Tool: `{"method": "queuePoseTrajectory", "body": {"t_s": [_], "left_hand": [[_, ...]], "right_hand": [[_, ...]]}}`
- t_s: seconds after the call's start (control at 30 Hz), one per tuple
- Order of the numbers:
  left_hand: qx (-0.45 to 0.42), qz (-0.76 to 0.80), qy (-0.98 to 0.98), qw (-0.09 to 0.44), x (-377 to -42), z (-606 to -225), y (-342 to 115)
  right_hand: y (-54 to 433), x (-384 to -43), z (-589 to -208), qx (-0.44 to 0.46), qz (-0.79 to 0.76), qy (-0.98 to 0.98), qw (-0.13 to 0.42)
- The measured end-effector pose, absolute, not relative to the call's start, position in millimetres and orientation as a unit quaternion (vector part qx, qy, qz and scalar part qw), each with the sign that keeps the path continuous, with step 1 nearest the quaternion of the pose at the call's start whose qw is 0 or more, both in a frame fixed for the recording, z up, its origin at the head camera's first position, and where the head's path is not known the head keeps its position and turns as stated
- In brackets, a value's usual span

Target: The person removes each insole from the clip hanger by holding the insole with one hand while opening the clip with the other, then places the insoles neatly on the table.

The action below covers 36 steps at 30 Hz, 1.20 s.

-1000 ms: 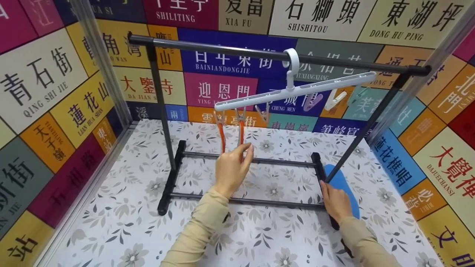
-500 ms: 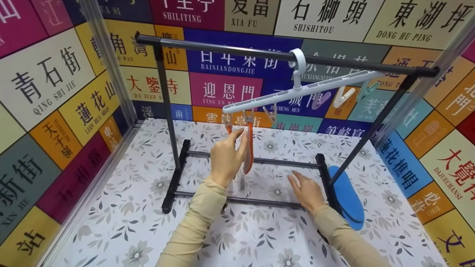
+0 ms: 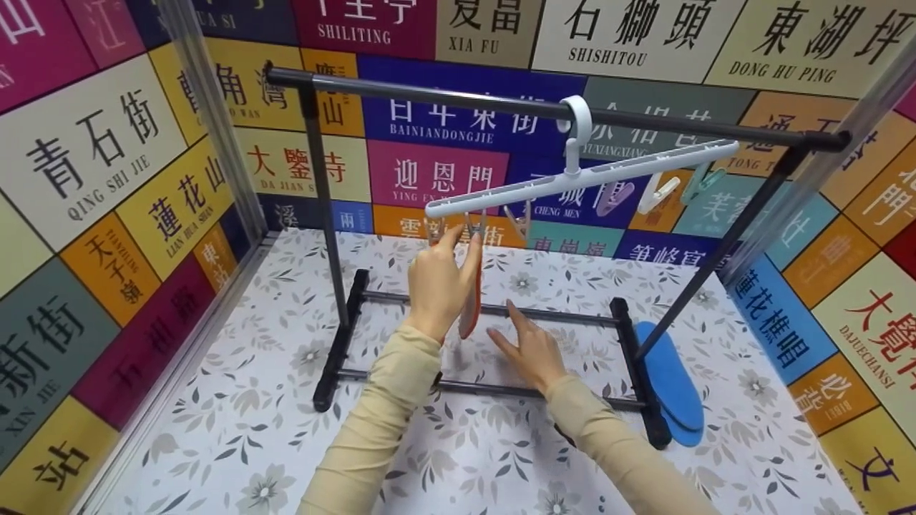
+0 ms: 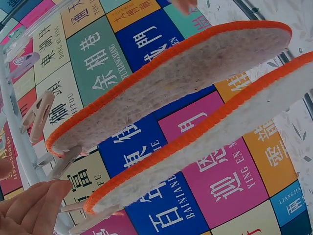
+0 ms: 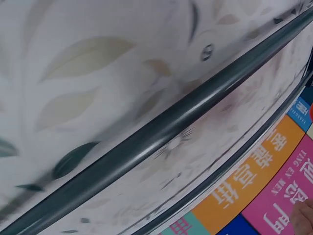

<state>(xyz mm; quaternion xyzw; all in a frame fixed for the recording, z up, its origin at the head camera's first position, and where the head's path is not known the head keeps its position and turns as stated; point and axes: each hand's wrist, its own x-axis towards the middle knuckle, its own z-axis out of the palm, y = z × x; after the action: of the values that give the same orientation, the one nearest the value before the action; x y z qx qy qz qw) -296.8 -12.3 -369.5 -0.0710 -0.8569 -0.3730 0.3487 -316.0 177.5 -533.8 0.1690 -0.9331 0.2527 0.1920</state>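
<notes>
Two orange-edged fleecy insoles [image 4: 171,88] hang from clips under a white hanger [image 3: 515,192]; in the head view the left hand partly hides them. My left hand [image 3: 438,286] reaches up beside them, its index finger and thumb near a clip [image 3: 478,222]. In the left wrist view, fingers and thumb stand apart at the clip [image 4: 66,161] on the farther insole; whether they touch it is unclear. My right hand [image 3: 533,350] is held over the lower rack bars with fingers extended and nothing in it. Only a bit of it shows in the right wrist view.
The hanger hooks over the top bar [image 3: 429,96] of a dark metal rack. More clips, including a purple one [image 3: 617,199] and a green one [image 3: 705,184], hang at its right. Blue insoles [image 3: 673,379] lie by the rack's right foot. Sign-patterned walls stand behind.
My right hand has left the rack's right post and moved left toward the hanging insoles. My left hand has risen from the insoles to the clips. The insoles have turned.
</notes>
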Motion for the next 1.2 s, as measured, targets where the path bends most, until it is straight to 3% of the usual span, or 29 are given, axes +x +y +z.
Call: {"method": "queuePoseTrajectory", "body": {"t_s": [0.37, 0.7, 1.2], "left_hand": [[-0.039, -0.361, -0.875, 0.321, -307.1, -360.6, -2.9], [-0.022, -0.342, -0.886, 0.311, -318.2, -362.7, 8.7], [-0.021, -0.34, -0.88, 0.332, -328.3, -367.6, 8.9]], "right_hand": [[149.5, -322.4, -535.8, 0.18, 0.249, -0.925, 0.224], [146.7, -319.8, -544.7, 0.22, 0.247, -0.899, 0.289], [141.2, -305.0, -550.7, 0.284, 0.251, -0.857, 0.35]]}}
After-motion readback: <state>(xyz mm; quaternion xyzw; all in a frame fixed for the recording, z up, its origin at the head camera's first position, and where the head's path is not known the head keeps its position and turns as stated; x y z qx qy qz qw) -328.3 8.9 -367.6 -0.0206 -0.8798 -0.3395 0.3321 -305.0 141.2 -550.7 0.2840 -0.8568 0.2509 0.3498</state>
